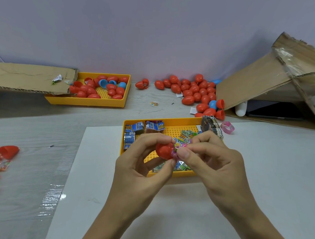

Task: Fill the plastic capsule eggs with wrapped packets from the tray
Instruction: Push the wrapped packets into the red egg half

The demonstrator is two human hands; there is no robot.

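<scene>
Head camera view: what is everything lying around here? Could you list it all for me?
Near tray: one, yellow, centre, holds wrapped packets.
Far tray: one, yellow, back left, holds red and blue egg halves.
Egg pile: many, mostly red, back right.
Cardboard sheet: one, brown, over far tray's left end.
Cardboard box: one, brown, right.
Left hand: holds red egg half.
Right hand: pinches packet at the egg's mouth.

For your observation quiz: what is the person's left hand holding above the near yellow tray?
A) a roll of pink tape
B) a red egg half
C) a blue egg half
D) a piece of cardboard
B: the left hand grips a red egg half while the right hand pushes a packet into it.
</scene>
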